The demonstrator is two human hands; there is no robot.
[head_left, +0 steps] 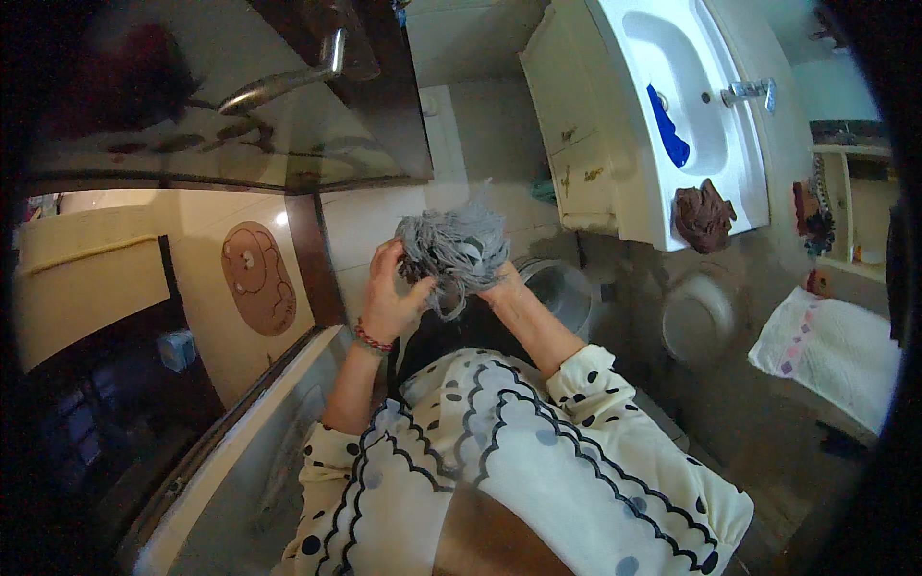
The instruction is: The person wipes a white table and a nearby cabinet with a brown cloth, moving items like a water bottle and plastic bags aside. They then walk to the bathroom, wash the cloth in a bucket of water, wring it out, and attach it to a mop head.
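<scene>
A bundle of grey mop strands is held up in front of my body, between both hands. My left hand grips its left side, thumb and fingers pressed into the strands. My right hand supports the bundle from the lower right, with its fingers mostly hidden behind the strands. One loop of strands hangs down between my wrists. A translucent plastic bucket stands below and to the right, partly covered by my right forearm.
To the right, a white washbasin holds a blue cloth; a brown cloth lies on its rim. A door with a metal handle stands at upper left. Through the doorway, a bear-shaped mat lies on the floor.
</scene>
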